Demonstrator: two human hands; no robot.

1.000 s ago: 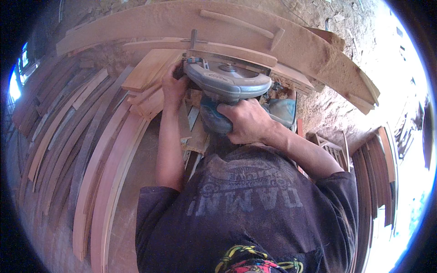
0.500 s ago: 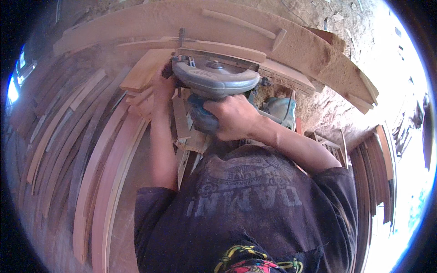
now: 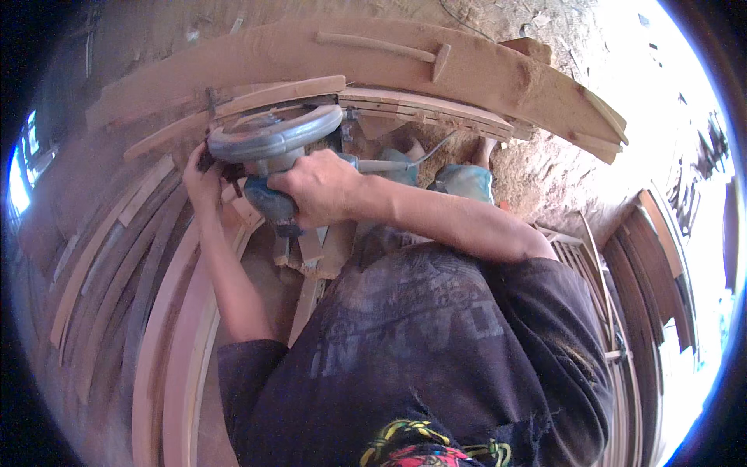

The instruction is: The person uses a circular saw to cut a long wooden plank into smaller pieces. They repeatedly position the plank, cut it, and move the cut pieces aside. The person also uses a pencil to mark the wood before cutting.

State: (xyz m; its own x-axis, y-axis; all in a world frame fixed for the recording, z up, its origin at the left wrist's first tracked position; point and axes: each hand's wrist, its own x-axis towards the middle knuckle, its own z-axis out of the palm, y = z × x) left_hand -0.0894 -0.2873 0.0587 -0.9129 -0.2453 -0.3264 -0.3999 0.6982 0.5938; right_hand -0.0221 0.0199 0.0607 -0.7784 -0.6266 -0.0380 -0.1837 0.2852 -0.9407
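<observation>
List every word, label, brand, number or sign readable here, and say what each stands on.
Dark shirt: large, pale block letters, upside down in this view; I won't copy the wording.
Same shirt, above them in the picture: smaller print, too faded and blurred to read.
Grey saw guard: no lettering can be made out.
Long dusty plank: none visible.

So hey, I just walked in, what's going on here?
A person is working with a handheld circular saw. Their right hand grips its handle, while the left hand is at the saw's left end; what its fingers hold is hard to tell. A pale wooden strip lies just beyond the saw, in front of a wide, dusty plank. More long boards lie to the left.
</observation>
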